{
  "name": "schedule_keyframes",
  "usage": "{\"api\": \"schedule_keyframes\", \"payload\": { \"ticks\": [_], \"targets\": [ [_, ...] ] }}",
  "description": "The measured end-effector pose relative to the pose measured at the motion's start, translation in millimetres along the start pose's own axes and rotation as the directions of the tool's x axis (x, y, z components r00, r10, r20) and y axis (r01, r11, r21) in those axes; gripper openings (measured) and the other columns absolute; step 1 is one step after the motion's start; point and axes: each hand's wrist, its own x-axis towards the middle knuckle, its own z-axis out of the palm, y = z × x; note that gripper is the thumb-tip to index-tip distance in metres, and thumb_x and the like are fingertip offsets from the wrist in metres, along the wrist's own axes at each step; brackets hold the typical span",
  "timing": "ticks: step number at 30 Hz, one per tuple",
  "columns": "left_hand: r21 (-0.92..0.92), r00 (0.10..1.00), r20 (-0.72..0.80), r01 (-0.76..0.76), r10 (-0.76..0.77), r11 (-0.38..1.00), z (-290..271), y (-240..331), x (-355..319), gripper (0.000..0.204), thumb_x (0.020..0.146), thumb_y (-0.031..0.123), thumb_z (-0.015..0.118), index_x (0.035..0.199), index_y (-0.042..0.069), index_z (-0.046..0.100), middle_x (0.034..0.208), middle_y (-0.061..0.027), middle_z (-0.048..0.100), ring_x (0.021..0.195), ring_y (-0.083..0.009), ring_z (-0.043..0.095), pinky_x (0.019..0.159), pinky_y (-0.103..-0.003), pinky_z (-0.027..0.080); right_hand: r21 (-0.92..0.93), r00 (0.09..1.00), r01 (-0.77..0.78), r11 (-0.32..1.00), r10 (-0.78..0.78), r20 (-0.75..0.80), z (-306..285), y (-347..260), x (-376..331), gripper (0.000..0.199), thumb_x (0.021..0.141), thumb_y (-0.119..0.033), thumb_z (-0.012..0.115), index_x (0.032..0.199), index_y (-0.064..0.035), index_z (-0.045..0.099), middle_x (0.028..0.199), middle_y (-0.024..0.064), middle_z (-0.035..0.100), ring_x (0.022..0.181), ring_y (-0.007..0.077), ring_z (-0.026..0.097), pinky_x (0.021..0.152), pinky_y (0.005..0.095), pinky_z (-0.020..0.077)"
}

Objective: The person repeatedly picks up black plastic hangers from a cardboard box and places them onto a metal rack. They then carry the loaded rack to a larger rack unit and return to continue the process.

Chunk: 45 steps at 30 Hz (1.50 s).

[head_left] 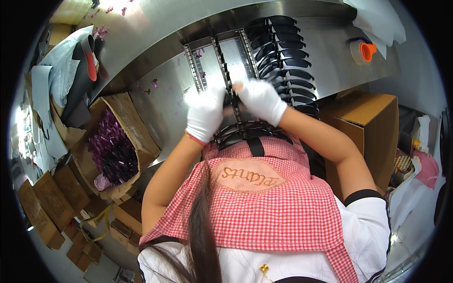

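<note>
A carton [144,127] of purple pieces [111,148] is set left of the slotted rail [220,59], crossed by black strips [227,135]. Pinching by left hand [206,113] or right hand [262,101] cannot be told.

steel bench [332,59]: slotted strips [194,68], purple bits [155,83], orange tape dispenser [368,51]

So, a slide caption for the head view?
White-gloved left hand and right hand at a metal rack beside black curved pieces.
</note>
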Motion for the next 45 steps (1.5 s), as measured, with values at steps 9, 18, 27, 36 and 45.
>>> {"api": "schedule_keyframes", "payload": {
  "ticks": [9, 18, 27, 36, 45],
  "targets": [
    [-0.364, 0.797, 0.564, 0.474, -0.215, 0.802, -40, 8, 5, 0.057, 0.068, 0.019, 0.085, 0.116, 0.003, 0.058, 0.107, -0.0187, 0.065, 0.100, -0.0333, 0.067, 0.090, -0.038, 0.053, 0.359, 0.790, -0.365, 0.859, 0.082, 0.608, -57, -3, 8, 0.079, 0.070, -0.028, 0.088, 0.132, -0.0066, 0.045, 0.111, 0.0221, 0.065, 0.097, 0.0383, 0.069, 0.086, 0.0409, 0.0566],
    [-0.191, 0.843, 0.480, 0.370, -0.243, 0.909, -1, 32, -49, 0.035, 0.075, 0.009, 0.070, 0.106, 0.006, 0.055, 0.095, -0.0137, 0.061, 0.086, -0.0367, 0.066, 0.075, -0.045, 0.055, 0.271, 0.901, -0.271, 0.924, 0.145, 0.409, -19, -34, -52, 0.052, 0.080, -0.004, 0.064, 0.129, -0.0078, 0.048, 0.104, 0.0145, 0.057, 0.082, 0.0333, 0.067, 0.069, 0.0414, 0.0559],
    [0.343, 0.992, -0.123, 0.028, 0.016, 0.939, -17, 14, 3, 0.011, 0.084, 0.015, 0.058, 0.095, 0.016, 0.058, 0.078, -0.0007, 0.054, 0.062, -0.0185, 0.055, 0.052, -0.032, 0.045, -0.110, 0.969, -0.010, 0.994, -0.017, -0.246, -10, -21, -14, 0.039, 0.088, -0.010, 0.060, 0.127, -0.0132, 0.055, 0.100, 0.0047, 0.060, 0.076, 0.0196, 0.064, 0.056, 0.0271, 0.0526],
    [-0.344, 0.746, -0.643, -0.081, -0.172, 0.935, -85, 77, 84, 0.069, 0.059, -0.006, 0.069, 0.126, -0.001, 0.052, 0.120, -0.0139, 0.055, 0.109, -0.0302, 0.057, 0.092, -0.039, 0.049, 0.282, 0.717, -0.154, 0.947, 0.303, -0.628, -118, -37, 8, 0.071, 0.062, 0.010, 0.076, 0.127, -0.0087, 0.056, 0.109, 0.0082, 0.062, 0.091, 0.0206, 0.065, 0.079, 0.0283, 0.0539],
    [-0.915, 0.900, 0.383, 0.340, -0.209, -0.216, -43, 214, 77, 0.054, 0.074, -0.002, 0.081, 0.122, -0.002, 0.055, 0.112, -0.0054, 0.062, 0.098, -0.0132, 0.061, 0.088, -0.028, 0.051, 0.695, 0.306, -0.518, 0.498, 0.867, -0.393, -137, -86, -89, 0.063, 0.078, -0.008, 0.075, 0.135, -0.0067, 0.047, 0.121, 0.0155, 0.059, 0.107, 0.0282, 0.065, 0.093, 0.0359, 0.0502]
  ]
}}
